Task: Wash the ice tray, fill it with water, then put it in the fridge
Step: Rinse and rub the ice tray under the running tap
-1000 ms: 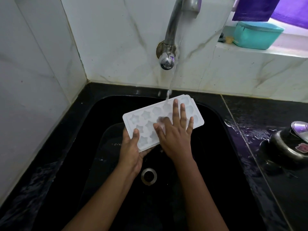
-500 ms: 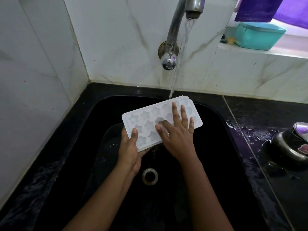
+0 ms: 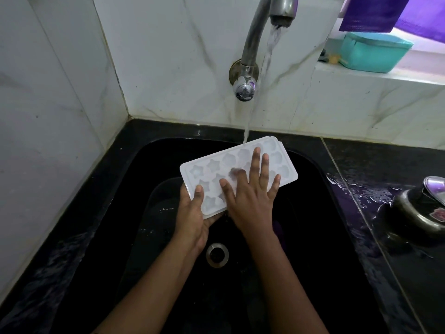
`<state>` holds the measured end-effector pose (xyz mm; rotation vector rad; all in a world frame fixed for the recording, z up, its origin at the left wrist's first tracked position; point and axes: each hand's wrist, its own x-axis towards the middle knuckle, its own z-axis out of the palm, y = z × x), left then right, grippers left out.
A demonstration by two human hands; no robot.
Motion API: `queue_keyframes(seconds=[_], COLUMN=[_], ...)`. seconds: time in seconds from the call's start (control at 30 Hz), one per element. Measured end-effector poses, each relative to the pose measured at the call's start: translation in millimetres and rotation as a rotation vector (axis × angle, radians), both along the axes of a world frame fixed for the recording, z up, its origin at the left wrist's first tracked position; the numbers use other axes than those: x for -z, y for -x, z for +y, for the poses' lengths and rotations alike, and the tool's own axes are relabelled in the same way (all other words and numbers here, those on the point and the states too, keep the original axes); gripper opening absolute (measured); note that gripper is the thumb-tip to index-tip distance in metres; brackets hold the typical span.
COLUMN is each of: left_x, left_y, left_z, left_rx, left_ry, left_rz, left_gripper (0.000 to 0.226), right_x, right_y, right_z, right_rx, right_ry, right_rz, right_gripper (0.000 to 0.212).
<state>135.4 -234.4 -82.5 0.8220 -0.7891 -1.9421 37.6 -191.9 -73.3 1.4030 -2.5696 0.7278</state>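
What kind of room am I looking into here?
Most likely a home kitchen: a black sink set in a wet dark counter, a wall tap running onto the ice tray, and a cooking pot at right.

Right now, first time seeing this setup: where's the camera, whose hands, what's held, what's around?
No machine here: one wide-angle camera worn on a person's head looks down at their bare hands over a black sink. The left hand grips the near end of a white ice tray, thumb on top. The right hand lies flat on its moulds, fingers straight. The tap runs water onto the tray's far edge. A dark metal pot sits on the wet counter at right; a teal box stands on the ledge.
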Motion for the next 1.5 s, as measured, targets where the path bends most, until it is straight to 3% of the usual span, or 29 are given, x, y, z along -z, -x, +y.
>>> queue_keyframes(seconds=[0.13, 0.23, 0.37, 0.53, 0.73, 0.9, 1.03, 1.2, 1.37, 1.5], left_x=[1, 1, 2, 3, 3, 3, 3, 4, 6, 7], left_y=[-2, -4, -3, -2, 0, -3, -1, -3, 1, -3], left_z=[-2, -4, -4, -6, -6, -9, -5, -7, -2, -7], left_rx=[-0.025, -0.035, -0.039, -0.052, -0.05, -0.079, -0.049, -0.078, -0.039, -0.077], left_ry=[-0.018, -0.026, -0.076, -0.091, -0.088, -0.097, -0.065, -0.087, -0.068, -0.074], left_rz=[-0.004, -0.014, -0.003, 0.029, 0.048, 0.078, 0.073, 0.087, 0.045, 0.067], left_gripper=[0.028, 0.026, 0.037, 0.036, 0.031, 0.027, 0.033, 0.027, 0.033, 0.029], right_x=[-3, -8, -10, 4, 8, 5, 4, 2, 1, 0], right_y=[7, 20, 23, 14, 5, 10, 10, 14, 9, 14], right_z=[1, 10, 19, 21, 14, 15, 17, 17, 18, 19], right_rx=[-0.167, -0.168, -0.066, -0.143, 0.003, -0.151, -0.049, -0.177, -0.058, -0.199], right_ry=[-0.052, 0.049, 0.269, 0.125, 0.098, 0.004, 0.047, -0.063, -0.017, -0.09], right_rz=[-0.126, -0.21, -0.14, -0.058, 0.085, 0.002, 0.027, -0.052, 0.001, -0.098], right_gripper=[0.074, 0.062, 0.045, 0.045, 0.042, 0.056, 0.053, 0.065, 0.06, 0.063])
